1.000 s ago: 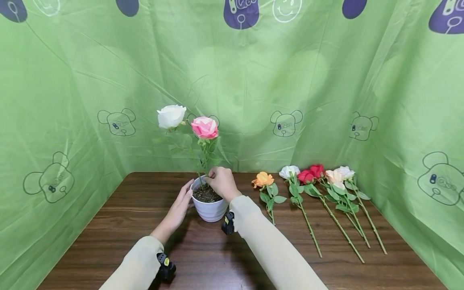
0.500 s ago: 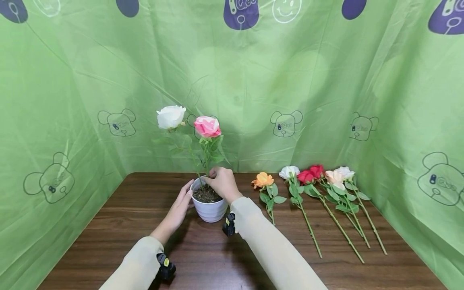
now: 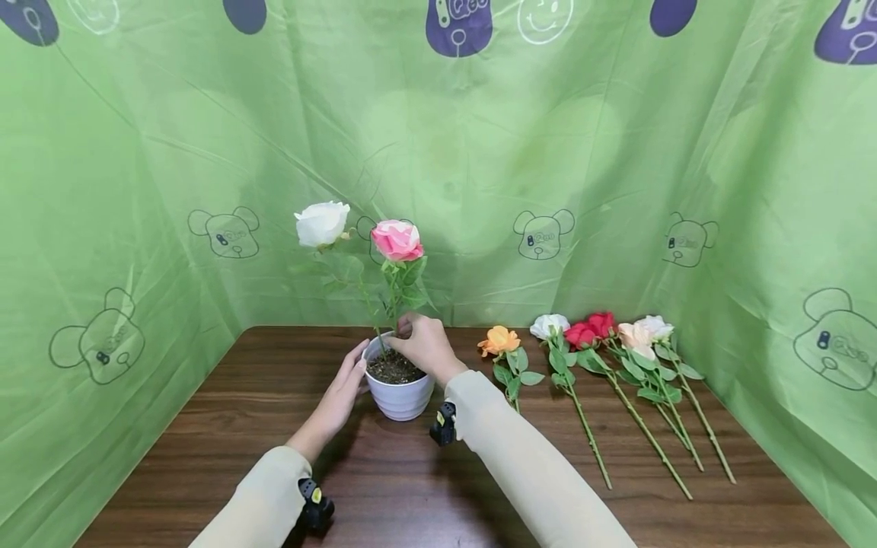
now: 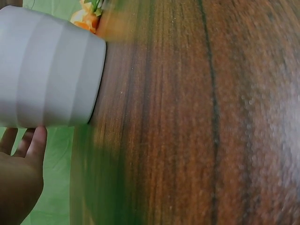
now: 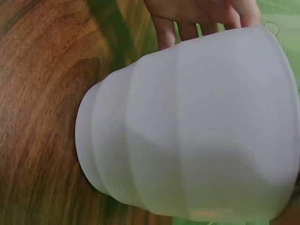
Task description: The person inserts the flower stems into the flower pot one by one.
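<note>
A white ribbed flowerpot [image 3: 400,401] filled with dark soil [image 3: 393,368] stands upright on the table. My left hand [image 3: 336,403] rests against its left side, with fairly straight fingers touching the wall in the left wrist view. Over the soil, my right hand [image 3: 430,348] pinches the lower stem of a pink rose [image 3: 397,240]; the fingertips and stem end are partly hidden. A white rose [image 3: 322,224] stands in the same pot and leans left. In the right wrist view the flowerpot [image 5: 154,126] fills most of the picture, with left fingers [image 5: 165,35] behind it.
To the right lie an orange rose [image 3: 499,341], a white rose [image 3: 550,326], red roses [image 3: 591,329] and pale roses [image 3: 644,335] with long stems. A green printed cloth [image 3: 452,152] hangs behind the brown wooden table [image 3: 384,487].
The pink rose's bloom has shifted a little to the right, away from the white one. Both hands keep their places at the pot.
</note>
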A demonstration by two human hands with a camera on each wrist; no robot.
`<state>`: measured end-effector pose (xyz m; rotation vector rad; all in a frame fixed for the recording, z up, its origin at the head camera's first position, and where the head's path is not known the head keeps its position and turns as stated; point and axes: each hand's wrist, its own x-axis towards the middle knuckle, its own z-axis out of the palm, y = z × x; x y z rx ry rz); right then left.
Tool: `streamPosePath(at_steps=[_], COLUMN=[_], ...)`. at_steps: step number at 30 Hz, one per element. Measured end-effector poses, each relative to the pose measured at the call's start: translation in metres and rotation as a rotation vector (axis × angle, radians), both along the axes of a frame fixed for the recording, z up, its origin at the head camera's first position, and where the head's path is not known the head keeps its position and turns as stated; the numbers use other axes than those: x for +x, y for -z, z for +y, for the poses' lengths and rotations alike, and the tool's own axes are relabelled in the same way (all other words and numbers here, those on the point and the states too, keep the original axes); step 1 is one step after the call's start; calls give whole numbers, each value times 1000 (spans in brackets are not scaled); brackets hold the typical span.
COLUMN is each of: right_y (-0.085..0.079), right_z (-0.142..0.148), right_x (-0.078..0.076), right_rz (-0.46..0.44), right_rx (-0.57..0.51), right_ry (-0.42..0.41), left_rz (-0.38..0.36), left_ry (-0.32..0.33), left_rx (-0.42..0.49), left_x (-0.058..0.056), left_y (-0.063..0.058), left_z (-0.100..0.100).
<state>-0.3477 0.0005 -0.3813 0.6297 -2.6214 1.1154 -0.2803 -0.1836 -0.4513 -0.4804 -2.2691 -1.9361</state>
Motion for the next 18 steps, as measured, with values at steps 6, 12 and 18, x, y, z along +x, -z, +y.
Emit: streamPosePath(at_steps=[6,12,18], right_y=[-4,-5,-5], right_z=[8,19,31], right_x=[2,3,7], right_rz=[-10,-40,-40], right_rx=[-17,-34,-38], right_ry=[-54,-88,-116], left_rz=[-2,-4,-2], left_ry=[-2,-7,-6], left_rx=[4,2,2], left_x=[-1,-1,-1], left_y=[0,1,2], left_z=[1,0,0])
